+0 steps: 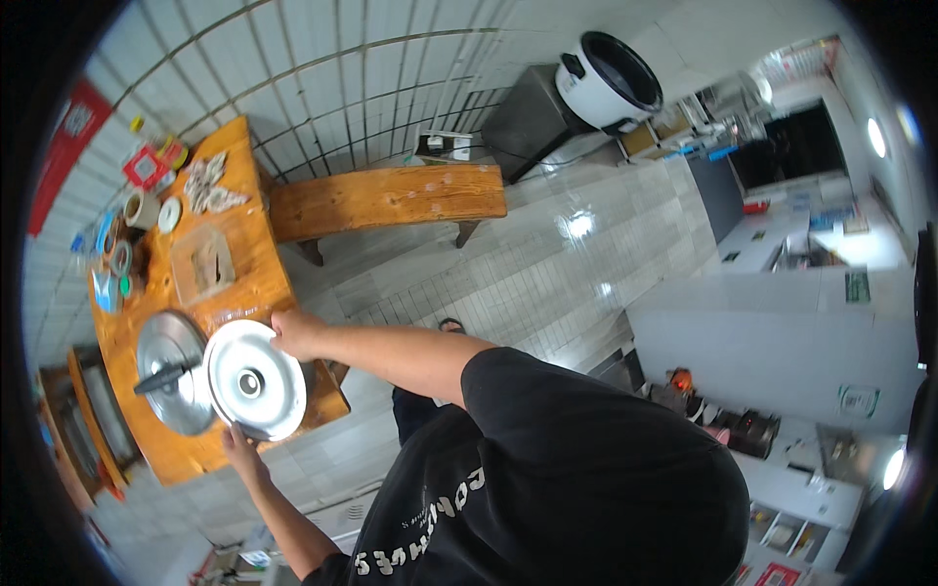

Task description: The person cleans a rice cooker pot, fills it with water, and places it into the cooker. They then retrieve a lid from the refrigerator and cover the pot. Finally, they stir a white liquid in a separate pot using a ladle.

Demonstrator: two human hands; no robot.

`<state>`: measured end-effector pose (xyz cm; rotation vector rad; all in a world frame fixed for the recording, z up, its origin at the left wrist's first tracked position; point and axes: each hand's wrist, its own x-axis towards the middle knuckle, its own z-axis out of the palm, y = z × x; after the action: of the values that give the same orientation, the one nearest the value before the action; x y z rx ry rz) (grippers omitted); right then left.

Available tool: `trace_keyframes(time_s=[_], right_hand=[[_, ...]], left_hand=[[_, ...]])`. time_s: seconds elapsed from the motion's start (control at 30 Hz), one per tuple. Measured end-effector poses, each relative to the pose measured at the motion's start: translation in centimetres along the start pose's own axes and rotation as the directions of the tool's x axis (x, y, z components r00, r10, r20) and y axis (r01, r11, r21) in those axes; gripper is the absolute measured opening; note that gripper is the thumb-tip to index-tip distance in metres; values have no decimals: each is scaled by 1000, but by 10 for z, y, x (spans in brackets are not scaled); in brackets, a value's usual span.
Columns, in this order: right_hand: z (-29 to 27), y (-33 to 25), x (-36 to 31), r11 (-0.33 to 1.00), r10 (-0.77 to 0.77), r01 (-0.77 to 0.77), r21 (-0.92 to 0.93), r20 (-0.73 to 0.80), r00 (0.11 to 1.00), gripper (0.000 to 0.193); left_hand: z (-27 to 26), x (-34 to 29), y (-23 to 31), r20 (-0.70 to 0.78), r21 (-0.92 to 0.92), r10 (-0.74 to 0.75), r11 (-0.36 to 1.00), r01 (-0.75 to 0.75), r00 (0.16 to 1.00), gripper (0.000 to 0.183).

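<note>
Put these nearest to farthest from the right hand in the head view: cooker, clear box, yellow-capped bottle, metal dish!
1. Metal dish: in the right hand.
2. Clear box: on the table.
3. Yellow-capped bottle: table's upper end.
4. Cooker: upper right, grey stand.

From the middle of the view, a white rice cooker point(584, 95) tops a grey stand point(528, 115) at one o'clock. A long wooden bench point(386, 198) lies toward eleven. Toward nine, a clear plastic box point(202, 266) sits on the wooden table point(262, 278); a yellow-capped bottle point(173, 152) stands at ten.
</note>
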<state>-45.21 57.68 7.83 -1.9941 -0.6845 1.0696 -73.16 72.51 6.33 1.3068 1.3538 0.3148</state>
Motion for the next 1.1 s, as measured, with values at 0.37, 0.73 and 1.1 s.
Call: trace_keyframes(time_s=[0.37, 0.73, 1.1], right_hand=[[-85, 36, -95, 974, -109, 134, 181, -142, 984, 26], [-340, 123, -254, 951, -37, 161, 263, -421, 906, 27], [-675, 217, -339, 928, 162, 146, 344, -723, 671, 27]], left_hand=[[49, -86, 82, 177, 164, 258, 944, -287, 950, 17], [305, -240, 193, 291, 305, 481, 773, -556, 827, 25], [676, -320, 323, 583, 74, 534, 716, -694, 613, 26]])
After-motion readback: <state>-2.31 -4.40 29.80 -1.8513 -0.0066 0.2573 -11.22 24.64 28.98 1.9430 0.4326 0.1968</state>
